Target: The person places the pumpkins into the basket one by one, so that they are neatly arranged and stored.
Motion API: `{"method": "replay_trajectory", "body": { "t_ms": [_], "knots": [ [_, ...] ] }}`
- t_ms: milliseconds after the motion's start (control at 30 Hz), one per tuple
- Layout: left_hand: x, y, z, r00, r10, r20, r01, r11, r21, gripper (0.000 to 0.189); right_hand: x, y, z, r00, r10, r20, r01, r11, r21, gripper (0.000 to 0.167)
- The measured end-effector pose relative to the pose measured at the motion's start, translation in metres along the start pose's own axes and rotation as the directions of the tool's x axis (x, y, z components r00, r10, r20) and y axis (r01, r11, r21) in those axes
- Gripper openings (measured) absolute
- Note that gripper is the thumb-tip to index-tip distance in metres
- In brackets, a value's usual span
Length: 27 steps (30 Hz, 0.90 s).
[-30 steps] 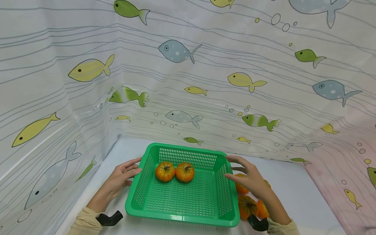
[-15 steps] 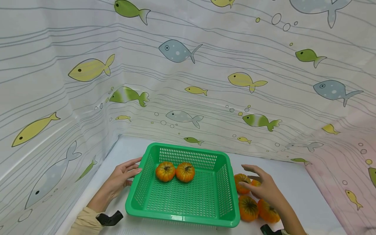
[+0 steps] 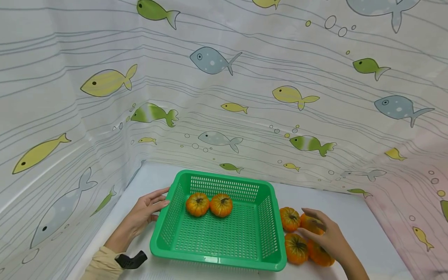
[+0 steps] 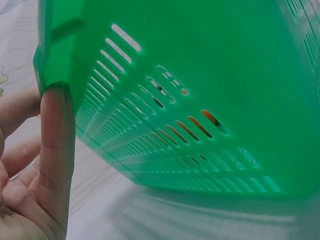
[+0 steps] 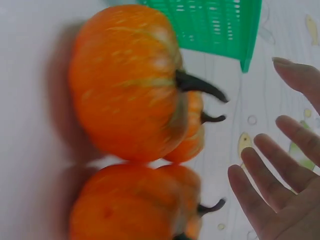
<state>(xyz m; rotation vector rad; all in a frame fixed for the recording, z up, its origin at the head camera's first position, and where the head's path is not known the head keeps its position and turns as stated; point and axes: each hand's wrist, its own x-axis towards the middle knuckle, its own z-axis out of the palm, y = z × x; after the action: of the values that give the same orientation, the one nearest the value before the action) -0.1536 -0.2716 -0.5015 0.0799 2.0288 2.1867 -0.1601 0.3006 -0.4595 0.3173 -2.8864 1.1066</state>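
A green plastic basket (image 3: pixel 215 258) with slotted walls stands on the white surface, two small orange pumpkins (image 3: pixel 197 205) side by side at its back left. At the basket's left wall my left hand (image 3: pixel 141 212) rests fingertips on the rim; the left wrist view shows a straight finger (image 4: pixel 56 150) right against that edge. Over several loose pumpkins (image 3: pixel 296 249) to the right of the basket hovers my right hand (image 3: pixel 329 235), palm down, fingers spread, holding nothing. In the right wrist view the hand (image 5: pixel 295 210) is apart from the nearest dark-stemmed pumpkin (image 5: pixel 125 85).
A white sheet (image 3: pixel 245 128) printed with fish surrounds the work surface at the back and sides. White tabletop (image 3: pixel 360 229) extends to the right of the loose pumpkins. A black wrist strap piece (image 3: pixel 131 259) sits at the left sleeve.
My right hand has left the basket's right rim and moved right and down over the loose pumpkins. My left hand, the basket and its pumpkins stay in place.
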Motion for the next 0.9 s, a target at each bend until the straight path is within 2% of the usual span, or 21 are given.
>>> {"method": "replay_trajectory", "body": {
  "t_ms": [200, 400, 733, 900],
  "knots": [
    [0.000, 0.000, 0.000, 1.000, 0.003, -0.001, -0.003, 1.000, 0.000, 0.063, -0.012, 0.016, 0.004, 0.999, 0.037, -0.038, -0.038, 0.999, -0.028, 0.064],
    [0.000, -0.001, -0.001, 1.000, 0.011, 0.007, -0.010, 1.000, -0.004, 0.064, -0.018, 0.029, 0.008, 0.993, 0.115, -0.024, -0.115, 0.993, -0.030, 0.069],
    [0.000, -0.001, -0.001, 1.000, 0.012, 0.008, -0.012, 1.000, -0.008, 0.063, -0.026, 0.040, 0.007, 0.992, 0.120, -0.030, -0.121, 0.992, -0.034, 0.067],
    [0.000, -0.001, 0.000, 1.000, 0.015, 0.010, -0.015, 1.000, -0.014, 0.063, -0.029, 0.043, 0.007, 0.982, 0.191, -0.005, -0.191, 0.981, -0.039, 0.072]
  ]
}}
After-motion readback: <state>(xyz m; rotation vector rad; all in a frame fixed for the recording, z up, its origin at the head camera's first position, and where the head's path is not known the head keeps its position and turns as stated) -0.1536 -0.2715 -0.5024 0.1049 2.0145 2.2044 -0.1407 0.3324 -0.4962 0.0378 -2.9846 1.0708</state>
